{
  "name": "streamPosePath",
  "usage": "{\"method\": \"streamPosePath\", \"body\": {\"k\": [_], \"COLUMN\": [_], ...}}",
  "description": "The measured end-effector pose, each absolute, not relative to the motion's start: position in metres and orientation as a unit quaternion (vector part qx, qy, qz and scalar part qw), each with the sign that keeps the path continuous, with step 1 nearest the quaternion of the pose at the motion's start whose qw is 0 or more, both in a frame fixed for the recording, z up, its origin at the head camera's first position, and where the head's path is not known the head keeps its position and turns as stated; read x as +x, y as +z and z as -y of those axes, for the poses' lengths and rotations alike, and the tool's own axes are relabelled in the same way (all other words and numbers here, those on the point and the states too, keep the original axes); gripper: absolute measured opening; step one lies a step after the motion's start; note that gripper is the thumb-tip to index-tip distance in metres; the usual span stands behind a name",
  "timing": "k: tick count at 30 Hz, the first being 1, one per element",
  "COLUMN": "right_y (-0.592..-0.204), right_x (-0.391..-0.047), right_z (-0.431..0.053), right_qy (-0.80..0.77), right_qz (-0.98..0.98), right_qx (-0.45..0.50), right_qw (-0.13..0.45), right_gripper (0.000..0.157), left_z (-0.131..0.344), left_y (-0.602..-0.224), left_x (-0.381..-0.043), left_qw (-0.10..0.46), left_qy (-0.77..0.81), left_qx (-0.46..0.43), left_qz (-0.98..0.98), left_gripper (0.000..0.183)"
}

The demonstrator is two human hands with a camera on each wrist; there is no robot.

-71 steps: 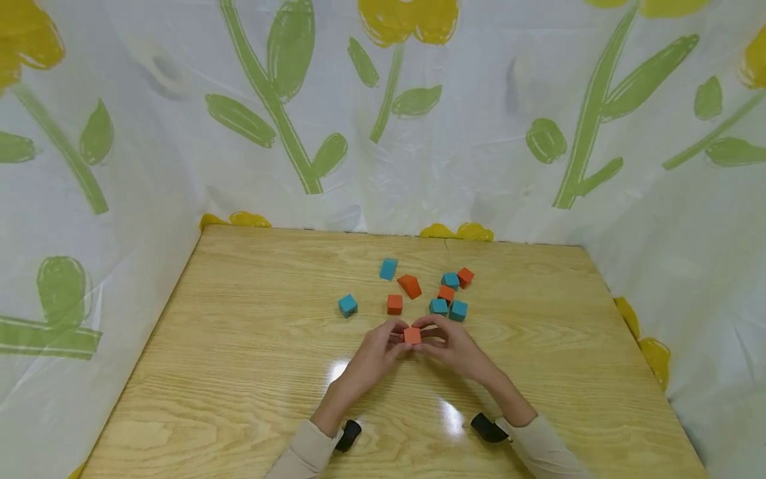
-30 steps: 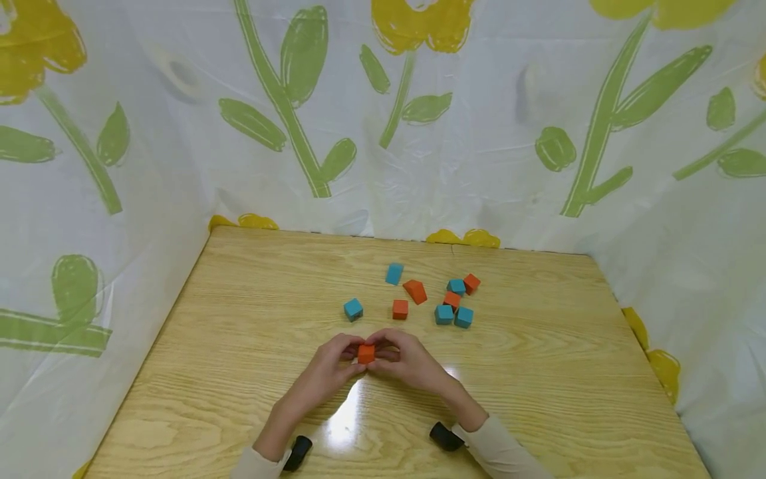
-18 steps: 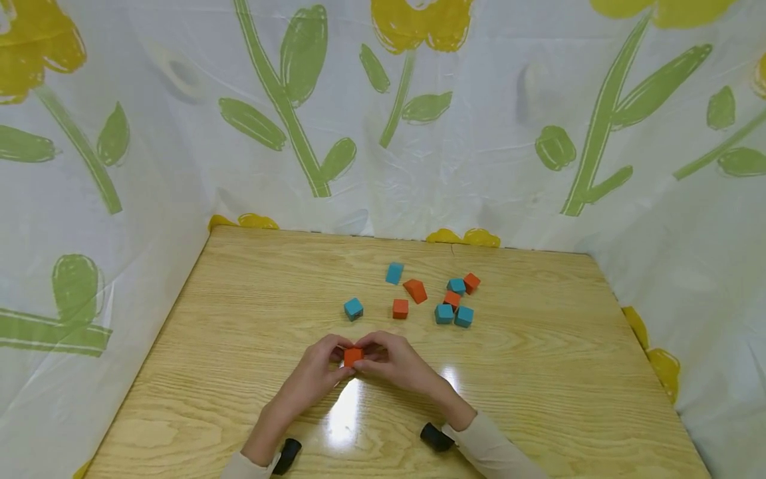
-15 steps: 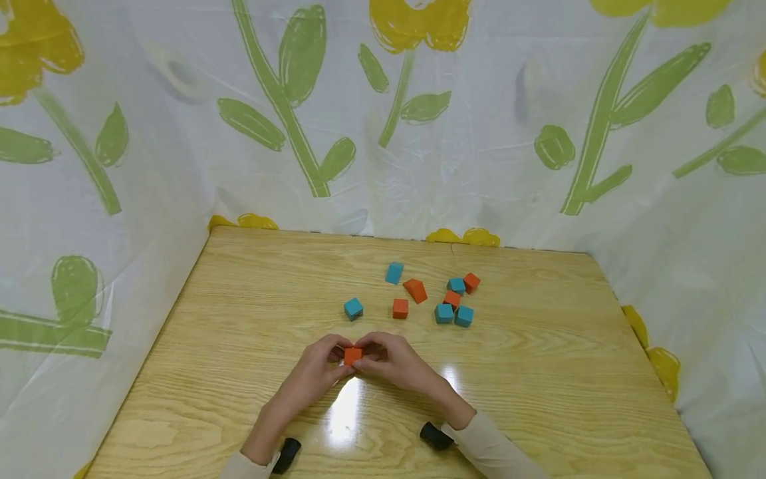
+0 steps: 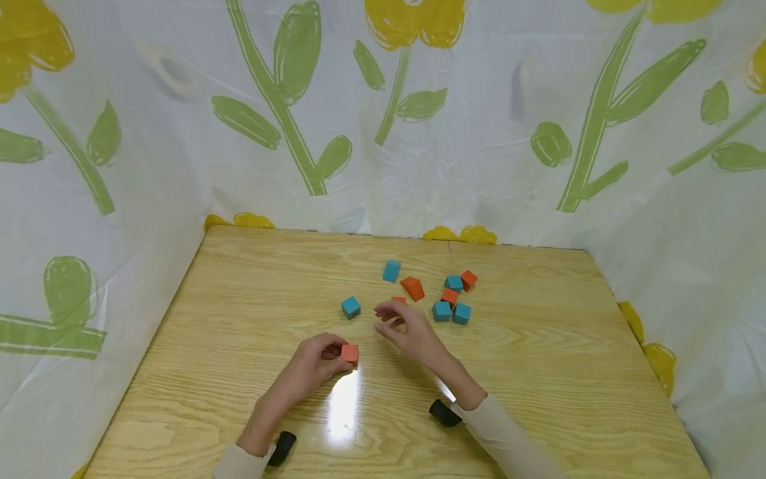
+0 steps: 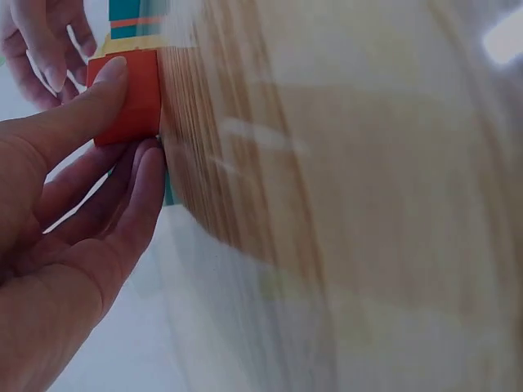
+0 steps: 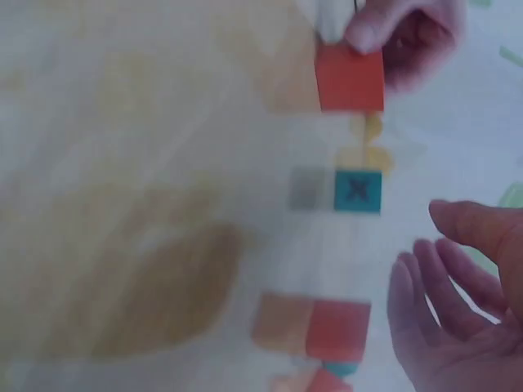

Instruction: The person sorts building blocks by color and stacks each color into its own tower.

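Note:
My left hand [image 5: 308, 369] pinches a red cube [image 5: 350, 354] between thumb and fingers near the middle of the table; in the left wrist view that cube [image 6: 131, 94] rests against the wood. My right hand [image 5: 413, 332] hovers to the right with fingers apart and nothing in them. Just beyond its fingers lies another red cube [image 5: 398, 300], mostly hidden by the hand in the head view. A blue cube [image 5: 351, 307] stands farther back on the left; in the right wrist view a dark X-shaped mark shows on its face [image 7: 358, 190].
Behind the hands lie a blue block [image 5: 391, 271] and a red wedge-like block [image 5: 413, 288]. To the right is a loose cluster of blue cubes [image 5: 441, 311] and red cubes [image 5: 469, 280]. Flower-patterned cloth [image 5: 479, 166] walls the wooden table [image 5: 538, 346] at back and sides.
Both hands carried the red cube leftward and towards the person. Since half a second ago my right hand has let go of it and moved right and away, while my left hand keeps its hold.

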State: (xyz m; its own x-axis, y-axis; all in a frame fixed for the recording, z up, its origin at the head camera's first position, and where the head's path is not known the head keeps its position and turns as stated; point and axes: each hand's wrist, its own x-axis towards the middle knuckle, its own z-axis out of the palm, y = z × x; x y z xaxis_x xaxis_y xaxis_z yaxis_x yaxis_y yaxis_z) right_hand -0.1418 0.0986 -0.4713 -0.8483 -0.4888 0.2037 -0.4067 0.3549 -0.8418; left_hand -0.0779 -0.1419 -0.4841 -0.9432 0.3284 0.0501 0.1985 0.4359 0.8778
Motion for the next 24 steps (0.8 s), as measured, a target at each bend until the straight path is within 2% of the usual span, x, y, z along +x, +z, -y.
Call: {"method": "streamPosePath", "body": {"k": [4,7,11,18,24], "right_y": [-0.468,-0.470,-0.474,-0.476,-0.480], "right_x": [-0.153,-0.158,-0.162,-0.167,-0.168], "right_z": [-0.107,-0.111,-0.114,-0.115,-0.116], "right_qy": [-0.473,-0.448,-0.422,-0.398,-0.413], "right_qz": [-0.838,-0.851,-0.867,-0.888,-0.889], "right_qx": [-0.272,-0.271,-0.261,-0.223,-0.196], "right_qw": [-0.024,-0.047,-0.049,-0.057,-0.030], "right_gripper": [0.031,0.035,0.040,0.038,0.040], "left_z": [0.144,0.144,0.144,0.144,0.145], "left_y": [-0.485,-0.485,-0.484,-0.485,-0.486], "left_x": [-0.080,-0.081,-0.081,-0.082,-0.082], "left_qw": [0.078,0.082,0.080,0.076,0.079], "left_qy": [0.522,0.531,0.535,0.535,0.531], "left_qx": [0.139,0.132,0.135,0.144,0.142], "left_qz": [-0.838,-0.833,-0.830,-0.829,-0.831], "left_gripper": [0.031,0.031,0.030,0.030,0.029]}}
